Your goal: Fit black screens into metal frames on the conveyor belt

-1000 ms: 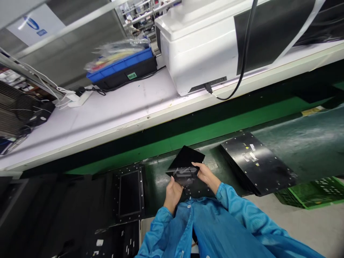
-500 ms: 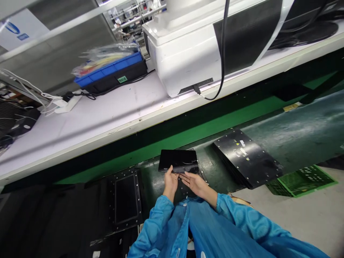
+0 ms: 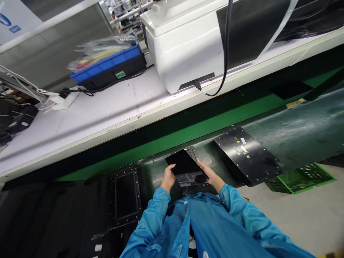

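Observation:
A glossy black rectangular panel [image 3: 186, 167], like a tablet screen, is held between my two hands, tilted over the belt. My left hand [image 3: 168, 176] grips its left edge with the thumb on top. At its right edge, my right hand [image 3: 210, 173] is closed on the side near the lower corner. Beneath the panel, partly hidden, lies a black frame plate [image 3: 192, 153] with a recess. To the left, a black studded plate [image 3: 125, 196] holds a dark rectangular panel in its middle.
A stack of black plates [image 3: 247, 154] lies to the right, beside a green crate [image 3: 303, 179] lower down. Behind the green belt [image 3: 309, 125] runs a white shelf [image 3: 113, 118]. On it stand a white machine [image 3: 188, 50] with a black cable and a blue bin [image 3: 107, 61] of plastic bags.
The panel has turned clockwise and come closer to me. My right hand, open beside its lower edge before, has moved onto its right edge and closed there.

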`<state>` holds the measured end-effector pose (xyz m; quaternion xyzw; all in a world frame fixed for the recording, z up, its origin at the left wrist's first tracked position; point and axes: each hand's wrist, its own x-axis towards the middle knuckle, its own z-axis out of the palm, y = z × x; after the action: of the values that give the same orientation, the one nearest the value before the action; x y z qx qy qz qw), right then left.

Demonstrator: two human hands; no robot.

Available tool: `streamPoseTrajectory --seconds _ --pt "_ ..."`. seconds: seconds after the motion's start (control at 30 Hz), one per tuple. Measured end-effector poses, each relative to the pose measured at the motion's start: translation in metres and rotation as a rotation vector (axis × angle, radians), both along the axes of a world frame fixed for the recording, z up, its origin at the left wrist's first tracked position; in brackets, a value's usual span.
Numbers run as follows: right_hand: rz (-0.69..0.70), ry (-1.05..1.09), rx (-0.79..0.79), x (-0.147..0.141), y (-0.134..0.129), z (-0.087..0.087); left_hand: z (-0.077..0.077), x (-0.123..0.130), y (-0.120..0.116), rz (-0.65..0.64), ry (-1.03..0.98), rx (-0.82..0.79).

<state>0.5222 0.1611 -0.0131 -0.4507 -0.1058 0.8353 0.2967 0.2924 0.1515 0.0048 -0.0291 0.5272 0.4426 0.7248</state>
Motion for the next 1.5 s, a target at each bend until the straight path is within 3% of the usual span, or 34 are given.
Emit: streamPoseTrajectory --seconds 0.13,0.2,0.37,0.6,0.8,1.03,1.23,1.5 --pt "0.022 -0.163 0.064 -0.005 -0.007 -0.013 -0.021 0.023 -0.019 -0.089 -0.161 -0.133" --pt "0.025 -0.187 0.087 -0.003 -0.011 -0.023 -0.035 0.029 -0.031 -0.119 -0.188 -0.127" --pt "0.031 -0.335 0.173 0.003 -0.009 -0.042 -0.065 0.035 -0.046 -0.058 -0.065 0.090" --pt "0.081 -0.702 0.381 0.002 -0.003 -0.067 -0.087 0.035 -0.040 -0.099 0.100 0.059" --pt "0.010 -0.861 0.356 0.002 0.002 -0.086 -0.092 0.029 -0.034 -0.096 0.148 0.061" --pt "0.134 -1.093 0.386 0.006 0.002 -0.094 -0.090 0.024 -0.056 -0.261 0.293 -0.057" --pt "0.283 -1.270 0.359 0.007 0.005 -0.088 -0.088 0.014 -0.081 -0.445 0.462 -0.164" --pt "0.398 -1.359 0.347 0.006 0.013 -0.074 -0.098 0.014 -0.080 -0.548 0.743 -0.141"
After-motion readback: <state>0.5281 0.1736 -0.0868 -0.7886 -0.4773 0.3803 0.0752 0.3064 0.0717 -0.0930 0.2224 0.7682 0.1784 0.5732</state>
